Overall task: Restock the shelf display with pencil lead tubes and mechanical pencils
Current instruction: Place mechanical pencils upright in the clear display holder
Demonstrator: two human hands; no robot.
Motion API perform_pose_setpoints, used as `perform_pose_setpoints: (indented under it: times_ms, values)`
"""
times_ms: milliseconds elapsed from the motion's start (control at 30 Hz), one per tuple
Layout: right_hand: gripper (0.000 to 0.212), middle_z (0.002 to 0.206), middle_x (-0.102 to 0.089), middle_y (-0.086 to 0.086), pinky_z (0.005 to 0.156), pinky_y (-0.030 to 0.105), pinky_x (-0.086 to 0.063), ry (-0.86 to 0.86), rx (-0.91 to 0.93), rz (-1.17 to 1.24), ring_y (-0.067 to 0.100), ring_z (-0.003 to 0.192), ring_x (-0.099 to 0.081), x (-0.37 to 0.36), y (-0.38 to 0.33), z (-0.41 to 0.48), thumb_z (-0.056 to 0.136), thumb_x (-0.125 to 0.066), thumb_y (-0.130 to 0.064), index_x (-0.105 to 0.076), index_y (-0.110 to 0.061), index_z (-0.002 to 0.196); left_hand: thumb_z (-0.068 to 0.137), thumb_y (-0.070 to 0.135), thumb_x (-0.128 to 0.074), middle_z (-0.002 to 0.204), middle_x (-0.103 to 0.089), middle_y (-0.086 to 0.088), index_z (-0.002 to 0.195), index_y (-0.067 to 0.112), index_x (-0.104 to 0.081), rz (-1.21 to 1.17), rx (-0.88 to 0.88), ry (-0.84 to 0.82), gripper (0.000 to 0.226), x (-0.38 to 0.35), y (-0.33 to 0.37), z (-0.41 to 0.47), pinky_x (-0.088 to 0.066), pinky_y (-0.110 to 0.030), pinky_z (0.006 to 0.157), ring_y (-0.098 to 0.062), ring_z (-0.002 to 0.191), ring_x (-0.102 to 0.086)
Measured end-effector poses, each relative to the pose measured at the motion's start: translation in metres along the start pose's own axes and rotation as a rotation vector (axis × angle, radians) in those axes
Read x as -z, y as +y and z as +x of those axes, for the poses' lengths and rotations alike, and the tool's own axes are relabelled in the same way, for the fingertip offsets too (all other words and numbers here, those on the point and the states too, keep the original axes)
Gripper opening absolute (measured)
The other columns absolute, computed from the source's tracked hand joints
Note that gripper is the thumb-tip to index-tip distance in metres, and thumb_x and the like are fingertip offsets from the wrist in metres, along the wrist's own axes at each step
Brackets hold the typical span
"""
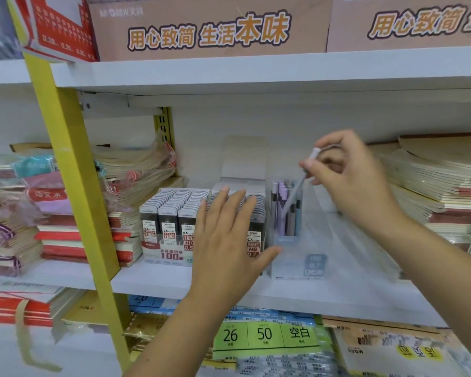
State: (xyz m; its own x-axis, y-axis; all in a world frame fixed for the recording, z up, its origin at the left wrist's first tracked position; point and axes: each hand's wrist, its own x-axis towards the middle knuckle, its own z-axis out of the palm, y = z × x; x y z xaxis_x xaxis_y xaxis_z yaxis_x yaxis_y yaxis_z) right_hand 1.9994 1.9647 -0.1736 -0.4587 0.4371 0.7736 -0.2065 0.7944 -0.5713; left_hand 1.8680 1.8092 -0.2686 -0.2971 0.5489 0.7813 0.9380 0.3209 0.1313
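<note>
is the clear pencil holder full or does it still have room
Room left. The mechanical pencils stand bunched at the left of the clear holder; its right side looks bare. The right hand lowers another in.

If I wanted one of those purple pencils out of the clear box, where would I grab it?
Probably by its top end, from above. The purple pencils stand upright in the clear box, packed beside others, so only their tops are free. The right hand holds a pencil near its cap the same way.

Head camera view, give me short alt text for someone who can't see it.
A right hand lowers a mechanical pencil into a clear pencil holder on a white shelf. The open left hand hovers before a display of pencil lead tubes.
</note>
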Motion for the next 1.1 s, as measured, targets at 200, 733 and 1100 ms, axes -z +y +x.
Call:
perform_pose_setpoints:
  times_ms: [200,733,1100]
  values:
    - [0.022,0.088,-0.065,-0.012,0.071,0.005,-0.042,-0.162,0.122,-0.387,0.0,0.08,-0.06,-0.032,0.024,-0.006,0.087,-0.07,-0.019,-0.052,-0.031,0.094,0.074,0.081,-0.049,0.155,-0.044,0.002,0.146,0.025,-0.045,0.081,0.001,-0.148,0.091,-0.01,-0.012,0.004,-0.005,-0.05,0.124,-0.02,0.149,-0.03]
    - [0.017,0.095,-0.056,-0.008,0.074,0.025,-0.034,-0.125,0.181,-0.696,0.018,0.099,-0.048,-0.046,0.043,0.004,0.083,-0.074,-0.026,-0.066,-0.017,0.096,0.071,0.073,-0.063,0.138,-0.054,0.004,0.14,0.026,-0.05,0.046,-0.02,-0.068,0.085,-0.018,-0.017,0.001,-0.018,-0.051,0.12,-0.019,0.134,-0.047]
    - [0.03,0.119,-0.057,-0.008,0.093,0.018,-0.035,-0.029,-0.033,-0.392,0.011,0.117,-0.046,-0.021,0.008,-0.023,0.101,-0.045,-0.02,-0.057,-0.029,0.126,0.086,0.062,-0.057,0.16,-0.034,0.0,0.152,0.024,-0.038,-0.037,-0.055,-0.037,0.079,0.002,-0.012,-0.009,-0.006,-0.046,0.126,-0.02,0.154,-0.015]
